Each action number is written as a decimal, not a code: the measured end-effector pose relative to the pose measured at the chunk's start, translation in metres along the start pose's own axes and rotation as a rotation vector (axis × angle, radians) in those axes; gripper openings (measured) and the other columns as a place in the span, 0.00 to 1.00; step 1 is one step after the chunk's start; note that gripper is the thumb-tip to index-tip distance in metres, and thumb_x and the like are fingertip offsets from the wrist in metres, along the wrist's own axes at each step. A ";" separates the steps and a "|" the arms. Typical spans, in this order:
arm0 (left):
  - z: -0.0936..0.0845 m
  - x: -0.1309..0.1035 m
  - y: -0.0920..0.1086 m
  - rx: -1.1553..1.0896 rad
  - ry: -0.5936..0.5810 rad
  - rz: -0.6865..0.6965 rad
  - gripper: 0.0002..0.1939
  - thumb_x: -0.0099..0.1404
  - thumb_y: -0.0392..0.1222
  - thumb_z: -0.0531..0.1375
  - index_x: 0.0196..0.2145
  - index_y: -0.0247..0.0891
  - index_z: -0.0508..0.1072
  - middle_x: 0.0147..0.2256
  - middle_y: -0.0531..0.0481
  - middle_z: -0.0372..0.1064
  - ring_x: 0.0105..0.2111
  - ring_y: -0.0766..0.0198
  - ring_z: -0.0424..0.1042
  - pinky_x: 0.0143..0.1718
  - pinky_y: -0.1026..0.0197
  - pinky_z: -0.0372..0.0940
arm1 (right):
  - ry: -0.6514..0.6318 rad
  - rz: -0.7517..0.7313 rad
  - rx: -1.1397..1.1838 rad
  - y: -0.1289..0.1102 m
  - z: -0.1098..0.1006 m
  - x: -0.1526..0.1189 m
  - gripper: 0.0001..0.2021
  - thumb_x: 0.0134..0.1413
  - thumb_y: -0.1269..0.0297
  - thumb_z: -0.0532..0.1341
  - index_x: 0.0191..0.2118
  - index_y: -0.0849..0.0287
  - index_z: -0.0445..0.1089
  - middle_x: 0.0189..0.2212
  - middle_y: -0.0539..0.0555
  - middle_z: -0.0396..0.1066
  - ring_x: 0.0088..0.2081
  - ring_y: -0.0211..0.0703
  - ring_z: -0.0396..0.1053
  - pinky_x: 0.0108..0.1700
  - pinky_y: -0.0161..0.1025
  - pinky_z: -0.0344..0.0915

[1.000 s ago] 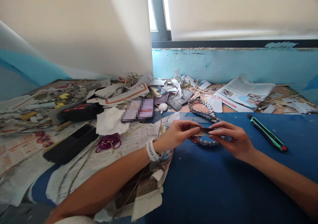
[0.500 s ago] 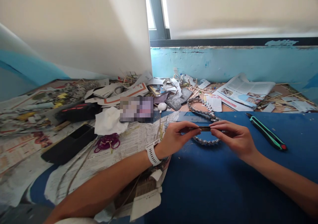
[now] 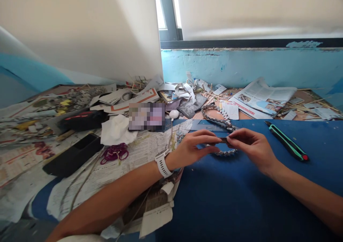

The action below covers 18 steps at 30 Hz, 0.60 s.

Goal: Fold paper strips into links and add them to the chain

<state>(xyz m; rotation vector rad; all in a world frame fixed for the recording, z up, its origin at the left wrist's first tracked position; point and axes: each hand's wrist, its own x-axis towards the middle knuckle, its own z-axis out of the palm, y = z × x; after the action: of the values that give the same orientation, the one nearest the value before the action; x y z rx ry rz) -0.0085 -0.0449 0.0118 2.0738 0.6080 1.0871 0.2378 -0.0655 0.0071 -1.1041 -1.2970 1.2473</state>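
Both hands [image 3: 191,147] [image 3: 253,149] pinch what seems a thin dark strip [image 3: 223,140], its long axis running left-right.

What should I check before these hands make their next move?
1. Small dark strip held by the right hand: ok, pinched at one end.
2. Left hand gripping the strip too: cannot tell; fingertips meet its other end, but the thumb sits apart.
3. Zigzag chain fully in view: not ok, the fingers hide part of it.
4. Utility knife apart from both hands: ok, it lies on the blue tabletop beyond the right hand.
5. Knife blade drawn in: cannot tell, the tip is too small.
6. Purple cord away from the fingers: ok.
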 end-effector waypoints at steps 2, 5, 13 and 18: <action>0.001 -0.001 -0.001 -0.003 0.000 0.032 0.12 0.69 0.39 0.67 0.50 0.43 0.82 0.46 0.44 0.80 0.43 0.61 0.81 0.48 0.58 0.76 | -0.019 0.045 0.024 -0.001 0.001 -0.001 0.11 0.47 0.56 0.78 0.35 0.53 0.81 0.31 0.52 0.82 0.33 0.44 0.81 0.39 0.39 0.80; 0.003 -0.002 -0.001 -0.008 0.040 -0.001 0.10 0.69 0.38 0.66 0.47 0.42 0.83 0.43 0.46 0.81 0.41 0.62 0.81 0.45 0.60 0.76 | -0.059 0.052 0.041 0.000 0.003 -0.004 0.11 0.50 0.57 0.76 0.36 0.53 0.80 0.32 0.52 0.81 0.35 0.44 0.81 0.41 0.38 0.80; 0.008 0.001 0.005 -0.270 0.134 -0.285 0.08 0.65 0.43 0.71 0.38 0.36 0.85 0.34 0.45 0.82 0.32 0.63 0.80 0.36 0.63 0.77 | -0.106 -0.234 -0.215 -0.002 0.004 -0.012 0.07 0.57 0.59 0.73 0.40 0.52 0.80 0.40 0.54 0.80 0.42 0.47 0.79 0.42 0.39 0.79; 0.013 -0.002 0.001 -0.329 0.141 -0.389 0.12 0.64 0.45 0.71 0.43 0.37 0.85 0.37 0.44 0.83 0.34 0.62 0.82 0.40 0.61 0.78 | -0.079 -0.262 -0.256 -0.002 0.002 -0.009 0.04 0.58 0.60 0.72 0.39 0.51 0.81 0.41 0.54 0.80 0.43 0.47 0.79 0.41 0.38 0.78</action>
<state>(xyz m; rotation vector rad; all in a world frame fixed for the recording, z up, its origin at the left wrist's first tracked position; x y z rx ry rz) 0.0013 -0.0517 0.0060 1.5294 0.8029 1.0282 0.2373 -0.0751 0.0087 -1.0281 -1.6388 0.9568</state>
